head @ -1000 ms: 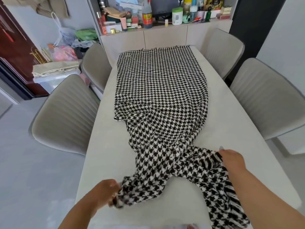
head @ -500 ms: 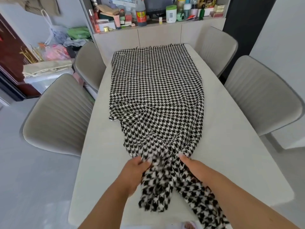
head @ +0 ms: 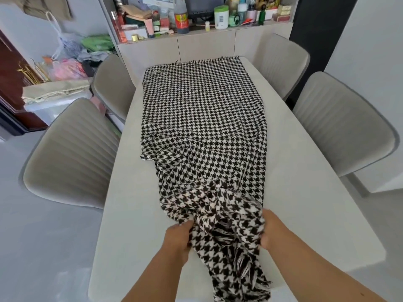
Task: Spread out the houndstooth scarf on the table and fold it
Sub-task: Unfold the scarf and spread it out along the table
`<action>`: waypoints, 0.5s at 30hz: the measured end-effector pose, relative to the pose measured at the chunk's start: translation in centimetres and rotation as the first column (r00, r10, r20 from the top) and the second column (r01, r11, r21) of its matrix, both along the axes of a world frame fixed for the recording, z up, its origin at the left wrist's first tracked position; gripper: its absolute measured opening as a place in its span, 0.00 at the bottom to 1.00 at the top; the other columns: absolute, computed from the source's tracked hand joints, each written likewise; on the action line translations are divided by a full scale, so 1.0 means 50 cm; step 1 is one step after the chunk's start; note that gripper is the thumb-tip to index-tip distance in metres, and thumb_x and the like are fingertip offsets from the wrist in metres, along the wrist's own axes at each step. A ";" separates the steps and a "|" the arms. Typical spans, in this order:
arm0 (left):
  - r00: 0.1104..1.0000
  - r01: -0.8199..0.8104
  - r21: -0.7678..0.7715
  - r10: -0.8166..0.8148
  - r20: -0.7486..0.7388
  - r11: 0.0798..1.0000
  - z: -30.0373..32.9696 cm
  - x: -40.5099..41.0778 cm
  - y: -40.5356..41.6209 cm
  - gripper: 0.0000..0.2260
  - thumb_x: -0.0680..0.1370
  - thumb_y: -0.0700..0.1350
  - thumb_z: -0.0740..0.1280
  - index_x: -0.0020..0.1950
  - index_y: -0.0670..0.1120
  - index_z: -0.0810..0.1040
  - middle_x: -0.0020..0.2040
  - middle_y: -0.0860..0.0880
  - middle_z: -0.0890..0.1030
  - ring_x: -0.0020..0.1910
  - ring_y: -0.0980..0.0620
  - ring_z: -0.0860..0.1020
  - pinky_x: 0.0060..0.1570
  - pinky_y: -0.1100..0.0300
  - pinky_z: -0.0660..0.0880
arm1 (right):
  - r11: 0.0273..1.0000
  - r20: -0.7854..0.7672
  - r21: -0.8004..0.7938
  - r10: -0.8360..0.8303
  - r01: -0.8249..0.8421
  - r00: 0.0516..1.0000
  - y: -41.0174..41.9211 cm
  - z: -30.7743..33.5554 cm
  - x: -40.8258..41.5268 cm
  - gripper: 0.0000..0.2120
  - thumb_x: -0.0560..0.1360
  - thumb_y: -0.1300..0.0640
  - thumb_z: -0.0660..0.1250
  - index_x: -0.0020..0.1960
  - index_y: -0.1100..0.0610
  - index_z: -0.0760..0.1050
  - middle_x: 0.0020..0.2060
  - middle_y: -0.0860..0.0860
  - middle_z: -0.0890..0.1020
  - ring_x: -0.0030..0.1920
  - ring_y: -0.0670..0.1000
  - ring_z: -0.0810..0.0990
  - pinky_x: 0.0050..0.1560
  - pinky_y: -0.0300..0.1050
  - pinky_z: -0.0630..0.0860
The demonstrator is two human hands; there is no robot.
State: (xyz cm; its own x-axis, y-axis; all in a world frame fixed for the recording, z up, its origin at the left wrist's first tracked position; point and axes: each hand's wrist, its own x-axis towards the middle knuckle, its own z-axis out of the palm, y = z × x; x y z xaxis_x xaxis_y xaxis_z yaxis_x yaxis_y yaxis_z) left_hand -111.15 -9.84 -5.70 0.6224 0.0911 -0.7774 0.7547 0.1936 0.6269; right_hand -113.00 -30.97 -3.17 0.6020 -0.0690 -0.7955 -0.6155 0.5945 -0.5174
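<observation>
Pale table (head: 135, 214) w/ houndstooth scarf (head: 202, 118) lying lengthwise, near end bunched.

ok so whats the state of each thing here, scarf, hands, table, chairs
houndstooth scarf: far part flat on the table, near end bunched, fringe over the near edge
left hand: grips the bunched near end from the left
right hand: grips the same bunch from the right
table: bare surface either side of the scarf
chairs: four, two a side, nobody seated

head-worn view, down over table (head: 135, 214)
</observation>
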 end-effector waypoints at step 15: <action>0.968 0.248 0.141 -0.242 -0.061 0.958 0.054 -0.033 0.198 0.36 0.68 0.73 0.64 0.55 0.41 0.80 0.54 0.39 0.83 0.52 0.38 0.82 0.56 0.44 0.77 | 0.766 0.184 -0.636 0.040 0.088 0.982 -0.146 0.023 0.041 0.35 0.75 0.41 0.66 0.76 0.46 0.54 0.71 0.50 0.66 0.70 0.58 0.67 0.69 0.62 0.64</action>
State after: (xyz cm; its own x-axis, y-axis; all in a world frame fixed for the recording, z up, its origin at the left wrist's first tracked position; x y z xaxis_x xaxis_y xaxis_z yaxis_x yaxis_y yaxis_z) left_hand -112.82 0.05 -3.02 0.6064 0.0551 -0.7932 0.7941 -0.0923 0.6007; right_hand -110.94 -38.27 -2.01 0.7179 -0.5385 -0.4412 -0.4659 0.0991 -0.8792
